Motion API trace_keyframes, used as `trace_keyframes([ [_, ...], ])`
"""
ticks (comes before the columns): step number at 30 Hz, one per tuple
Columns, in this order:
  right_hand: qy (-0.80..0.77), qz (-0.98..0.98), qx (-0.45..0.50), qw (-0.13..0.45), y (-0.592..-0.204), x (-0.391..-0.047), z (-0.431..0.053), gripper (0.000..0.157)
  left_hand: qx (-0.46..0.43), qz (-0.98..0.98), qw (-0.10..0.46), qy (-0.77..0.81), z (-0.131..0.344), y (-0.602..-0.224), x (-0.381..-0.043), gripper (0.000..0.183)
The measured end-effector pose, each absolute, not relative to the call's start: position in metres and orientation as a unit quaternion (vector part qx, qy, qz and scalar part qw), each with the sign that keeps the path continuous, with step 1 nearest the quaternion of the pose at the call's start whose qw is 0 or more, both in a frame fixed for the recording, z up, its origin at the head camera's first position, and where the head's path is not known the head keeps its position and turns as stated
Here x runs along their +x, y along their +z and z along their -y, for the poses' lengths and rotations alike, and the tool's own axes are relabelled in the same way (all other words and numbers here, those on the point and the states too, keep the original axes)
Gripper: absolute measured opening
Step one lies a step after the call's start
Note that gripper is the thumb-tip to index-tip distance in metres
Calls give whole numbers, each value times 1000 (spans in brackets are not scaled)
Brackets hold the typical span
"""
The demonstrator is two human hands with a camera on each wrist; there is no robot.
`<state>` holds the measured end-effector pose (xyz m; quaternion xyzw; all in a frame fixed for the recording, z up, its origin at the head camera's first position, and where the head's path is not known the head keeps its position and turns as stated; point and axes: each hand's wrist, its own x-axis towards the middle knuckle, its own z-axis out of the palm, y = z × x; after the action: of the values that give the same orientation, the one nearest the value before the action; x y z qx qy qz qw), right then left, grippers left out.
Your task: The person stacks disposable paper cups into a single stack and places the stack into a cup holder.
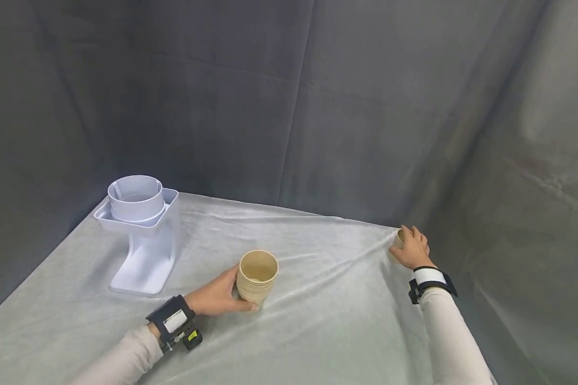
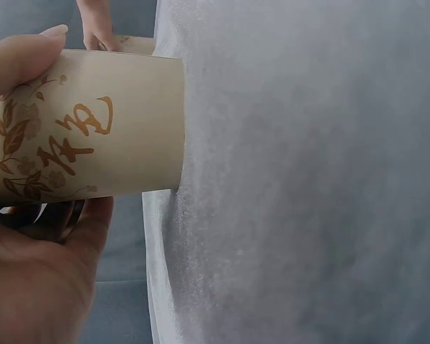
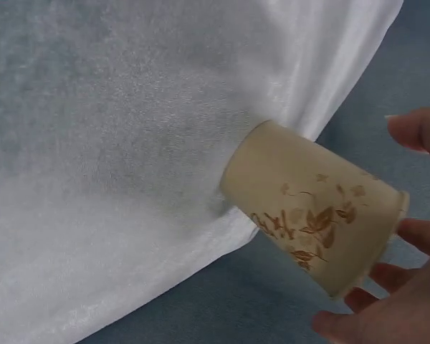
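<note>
My left hand (image 1: 217, 295) grips a stack of beige paper cups (image 1: 256, 286), nested with the mouth facing up, at the middle of the table. In the left wrist view, thumb and fingers lie on either side of the printed outer cup (image 2: 122, 136), which has brown leaves and lettering. At the table's far right corner, my right hand (image 1: 412, 248) is beside a single paper cup (image 3: 315, 208). There, the thumb is spread away from the cup wall, while the other fingers (image 3: 394, 276) are close to its rim; whether they touch it I cannot tell.
On the left stands a white plastic stand (image 1: 144, 272) with a round white container (image 1: 137, 206) in its top. A pale, creased cloth (image 1: 327, 321) covers the table. Grey curtains (image 1: 231, 107) hang behind and to the right, meeting near the single cup.
</note>
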<state>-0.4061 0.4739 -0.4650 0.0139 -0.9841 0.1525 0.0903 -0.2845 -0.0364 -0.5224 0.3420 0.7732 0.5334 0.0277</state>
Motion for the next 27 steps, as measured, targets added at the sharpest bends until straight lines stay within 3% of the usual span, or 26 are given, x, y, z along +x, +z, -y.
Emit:
trace_keyframes([
  [7,138,988,-8,69,-465,-415,-477,81,345,-775,33,528,36,-527,-285,89],
  [18,162,982,-45,89,-471,-423,-473,50,351,-771,27,531,36,-524,-285,89],
  [27,177,978,-56,98,-476,-425,-466,45,350,-772,24,530,38,-525,-287,90],
])
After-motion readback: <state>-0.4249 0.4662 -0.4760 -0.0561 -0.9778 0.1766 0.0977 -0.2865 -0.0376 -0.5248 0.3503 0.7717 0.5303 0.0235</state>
